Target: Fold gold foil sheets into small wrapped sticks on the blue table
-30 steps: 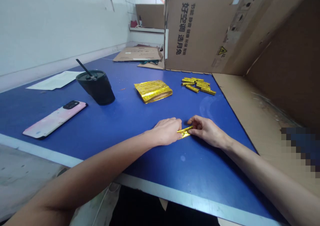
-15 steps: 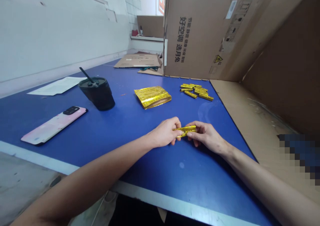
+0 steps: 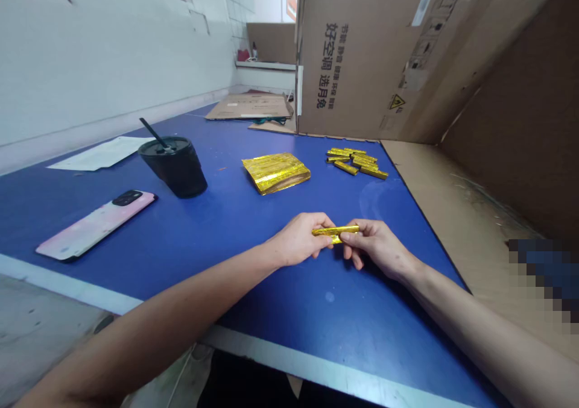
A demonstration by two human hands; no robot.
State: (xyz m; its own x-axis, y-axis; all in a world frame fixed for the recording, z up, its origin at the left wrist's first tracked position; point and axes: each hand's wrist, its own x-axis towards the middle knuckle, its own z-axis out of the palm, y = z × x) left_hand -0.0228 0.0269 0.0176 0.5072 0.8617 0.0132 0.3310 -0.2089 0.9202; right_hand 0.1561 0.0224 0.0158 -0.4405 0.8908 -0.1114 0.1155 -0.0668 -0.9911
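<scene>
Gold foil stick (image 3: 335, 231) lies crosswise between both hands, roughly level, held at both ends. Left fingertips (image 3: 324, 220) are clenched on its left end, right fingertips (image 3: 351, 229) pinched on its right end. Exact finger-and-thumb contact is hard to separate from this angle. Small gold flap (image 3: 335, 240) shows under the stick's middle; can't tell if it's a loose fold or a second layer.

Left hand (image 3: 298, 239) and right hand (image 3: 375, 249) sit close together over the blue work table (image 3: 271, 293); can't tell if either one touches it. Forearms run out to the bottom corners.

Next out: pile of gold foil sticks (image 3: 355, 163) ahead and to the right, loose, at mixed angles, apart from the hands. Flat gold foil packet (image 3: 275, 173) lies just left of that pile. Further left, black tumbler (image 3: 174, 170) stands upright with a black straw (image 3: 152, 133) tilted in its lid. Phone in a pink case (image 3: 97, 224) lies back-up near the table's front edge. White paper sheet (image 3: 102, 153) lies behind the tumbler.

Far edge: large cardboard box (image 3: 362, 52) with Chinese print and a yellow warning label. Flat cardboard sheet (image 3: 248, 106) lies beyond the table's far end, against a white wall (image 3: 113, 46).
</scene>
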